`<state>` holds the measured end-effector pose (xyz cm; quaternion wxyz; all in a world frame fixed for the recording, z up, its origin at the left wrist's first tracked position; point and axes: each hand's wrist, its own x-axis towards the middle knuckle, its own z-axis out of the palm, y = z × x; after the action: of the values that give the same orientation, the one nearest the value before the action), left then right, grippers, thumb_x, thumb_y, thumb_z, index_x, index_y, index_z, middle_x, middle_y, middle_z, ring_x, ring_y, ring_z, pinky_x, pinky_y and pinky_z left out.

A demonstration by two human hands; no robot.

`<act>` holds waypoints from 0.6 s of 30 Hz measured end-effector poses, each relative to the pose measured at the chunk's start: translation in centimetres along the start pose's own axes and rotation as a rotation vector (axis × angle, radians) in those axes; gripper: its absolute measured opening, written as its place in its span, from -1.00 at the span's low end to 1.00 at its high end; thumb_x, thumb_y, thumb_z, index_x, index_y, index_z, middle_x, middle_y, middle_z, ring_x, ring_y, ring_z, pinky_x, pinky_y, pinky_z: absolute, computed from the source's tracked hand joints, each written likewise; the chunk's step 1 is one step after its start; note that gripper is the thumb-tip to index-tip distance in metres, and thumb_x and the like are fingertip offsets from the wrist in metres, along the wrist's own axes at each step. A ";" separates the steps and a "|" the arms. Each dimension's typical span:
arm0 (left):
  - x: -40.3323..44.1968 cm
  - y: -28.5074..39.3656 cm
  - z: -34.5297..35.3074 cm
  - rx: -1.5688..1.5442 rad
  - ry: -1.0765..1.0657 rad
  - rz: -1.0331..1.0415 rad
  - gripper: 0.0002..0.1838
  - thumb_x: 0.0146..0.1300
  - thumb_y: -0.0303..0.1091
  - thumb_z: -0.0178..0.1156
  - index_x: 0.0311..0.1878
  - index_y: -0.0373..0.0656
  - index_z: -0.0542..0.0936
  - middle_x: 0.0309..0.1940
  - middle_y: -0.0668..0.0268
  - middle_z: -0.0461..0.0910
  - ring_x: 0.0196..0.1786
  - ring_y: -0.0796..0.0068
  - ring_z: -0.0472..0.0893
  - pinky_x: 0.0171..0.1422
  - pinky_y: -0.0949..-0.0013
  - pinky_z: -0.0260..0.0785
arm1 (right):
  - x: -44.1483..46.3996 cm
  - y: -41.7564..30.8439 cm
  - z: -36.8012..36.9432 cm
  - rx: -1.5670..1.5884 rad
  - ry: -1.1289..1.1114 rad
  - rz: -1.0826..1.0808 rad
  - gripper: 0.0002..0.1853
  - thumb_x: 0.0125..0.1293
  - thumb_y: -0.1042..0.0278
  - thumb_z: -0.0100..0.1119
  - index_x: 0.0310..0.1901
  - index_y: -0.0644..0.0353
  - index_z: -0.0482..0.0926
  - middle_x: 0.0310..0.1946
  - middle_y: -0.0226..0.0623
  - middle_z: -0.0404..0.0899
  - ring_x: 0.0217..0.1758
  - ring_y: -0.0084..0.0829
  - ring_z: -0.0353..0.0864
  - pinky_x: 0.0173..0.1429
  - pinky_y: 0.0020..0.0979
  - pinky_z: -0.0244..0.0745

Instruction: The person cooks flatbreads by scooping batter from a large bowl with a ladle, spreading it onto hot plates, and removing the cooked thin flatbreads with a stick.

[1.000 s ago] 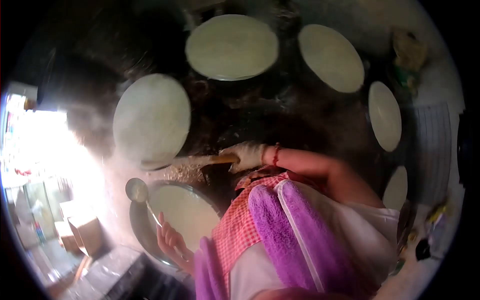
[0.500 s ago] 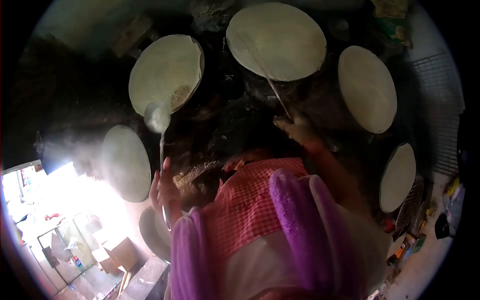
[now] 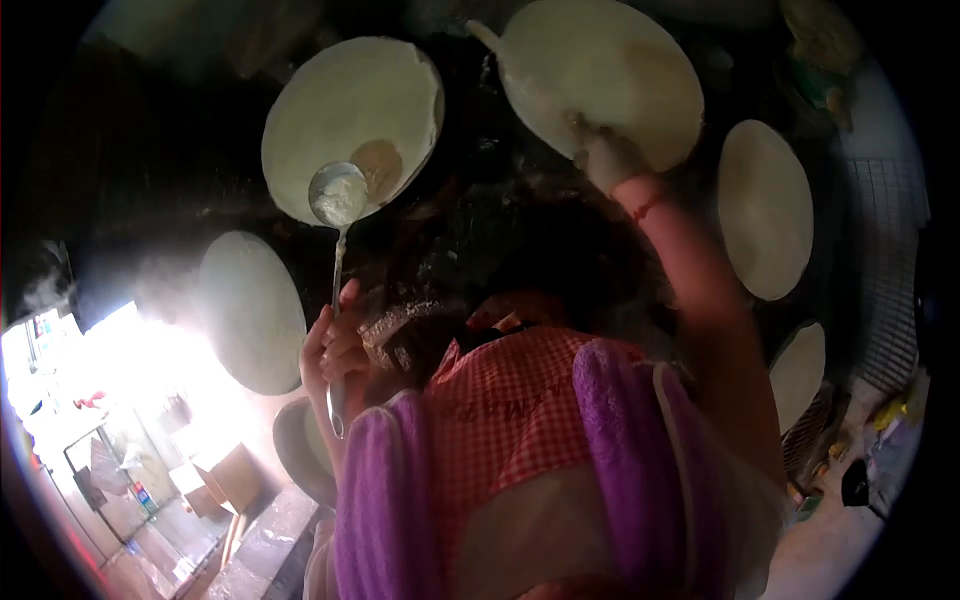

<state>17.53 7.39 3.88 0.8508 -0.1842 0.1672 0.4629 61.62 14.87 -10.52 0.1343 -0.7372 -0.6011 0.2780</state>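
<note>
My left hand point(image 3: 338, 350) is closed round the handle of a metal ladle point(image 3: 336, 268). White batter lies in the ladle's bowl, which hangs over the near edge of the upper-left round flatbread point(image 3: 340, 100), close to a brownish patch. My right hand point(image 3: 608, 160) reaches to the near edge of the top round flatbread point(image 3: 620, 70), fingers curled on a long thin stick. The stick's pale end point(image 3: 485, 38) shows past the flatbread's left edge; its middle is blurred against the pale surface.
More pale rounds stand at the left point(image 3: 252, 312), right point(image 3: 766, 210) and lower right point(image 3: 798, 378). A pale bowl point(image 3: 303, 450) is by my left forearm. Steam drifts at left; a cardboard box point(image 3: 228, 475) stands on the floor. A wire rack point(image 3: 885, 270) is at far right.
My right hand has moved up and forward with the stick, from short of the top round to its near edge. The ladle has shifted slightly up and right in view.
</note>
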 end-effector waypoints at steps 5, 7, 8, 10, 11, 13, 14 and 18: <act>-1.3 4.5 -2.7 -0.041 0.012 0.091 -0.54 0.49 -0.38 -0.19 0.36 -0.42 0.13 -0.53 0.42 0.19 -0.67 0.74 0.20 -0.69 0.64 0.18 | -2.4 -1.5 3.0 -0.079 0.054 -0.097 -0.42 0.25 0.34 0.13 0.33 -0.12 0.32 -0.03 0.10 0.54 0.08 0.09 0.50 0.11 -0.09 0.40; -2.6 5.9 -3.2 -0.071 -0.012 0.122 -0.54 0.49 -0.38 -0.19 0.35 -0.42 0.13 -0.54 0.43 0.18 -0.68 0.74 0.20 -0.69 0.63 0.19 | -6.2 -3.9 1.6 -0.028 0.043 -0.091 -0.40 0.22 0.33 0.20 0.33 -0.13 0.33 -0.07 0.13 0.54 0.02 0.14 0.50 0.09 -0.06 0.40; -5.0 6.1 -2.4 -0.080 -0.046 0.133 -0.55 0.49 -0.38 -0.19 0.35 -0.42 0.13 -0.55 0.44 0.17 -0.68 0.73 0.20 -0.68 0.62 0.20 | -8.2 -0.4 2.6 -0.039 0.106 -0.130 -0.43 0.23 0.32 0.21 0.30 -0.08 0.37 -0.12 0.04 0.58 -0.08 0.02 0.56 0.00 -0.13 0.44; -6.9 6.9 -2.5 -0.088 -0.078 0.168 -0.55 0.50 -0.38 -0.19 0.35 -0.43 0.11 -0.55 0.44 0.17 -0.68 0.73 0.20 -0.68 0.61 0.21 | -10.9 1.7 3.4 0.173 0.060 0.023 -0.53 0.27 0.31 0.23 0.23 0.06 0.44 -0.23 -0.20 0.62 -0.27 -0.32 0.58 -0.20 -0.32 0.46; -7.7 7.4 -2.7 -0.100 -0.104 0.192 -0.55 0.50 -0.38 -0.20 0.35 -0.43 0.10 -0.54 0.44 0.17 -0.67 0.73 0.20 -0.67 0.61 0.21 | -12.7 -0.4 1.9 0.385 -0.037 0.211 -0.58 0.30 0.31 0.22 0.18 0.14 0.48 -0.30 -0.35 0.62 -0.36 -0.54 0.55 -0.31 -0.44 0.43; -9.3 8.5 -3.3 -0.098 -0.170 0.238 -0.55 0.50 -0.41 -0.22 0.35 -0.43 0.07 -0.52 0.42 0.19 -0.66 0.73 0.22 -0.67 0.60 0.23 | -15.7 -1.7 1.7 0.367 -0.013 0.300 -0.62 0.29 0.33 0.23 0.14 0.17 0.51 -0.37 -0.44 0.57 -0.42 -0.66 0.46 -0.38 -0.53 0.35; -10.3 8.9 -3.2 -0.095 -0.185 0.272 -0.54 0.50 -0.40 -0.24 0.35 -0.45 0.07 -0.52 0.42 0.18 -0.66 0.72 0.22 -0.67 0.59 0.24 | -17.0 -3.1 1.1 0.355 0.004 0.351 -0.64 0.29 0.35 0.23 0.11 0.18 0.53 -0.40 -0.49 0.55 -0.45 -0.71 0.42 -0.41 -0.57 0.31; -14.5 9.4 -2.3 -0.142 -0.327 0.416 -0.50 0.55 -0.27 -0.29 0.37 -0.46 0.10 -0.57 0.45 0.15 -0.69 0.74 0.14 -0.73 0.63 0.11 | -18.7 -10.3 3.0 0.757 0.121 0.340 -0.74 0.21 0.41 0.30 -0.04 0.08 0.59 -0.53 -0.59 0.51 -0.60 -0.75 0.32 -0.53 -0.63 0.22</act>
<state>1.75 0.50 7.00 0.7382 -0.1277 0.0290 0.6618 49.27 -1.02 -2.79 0.3832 -0.7394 -0.3174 0.4535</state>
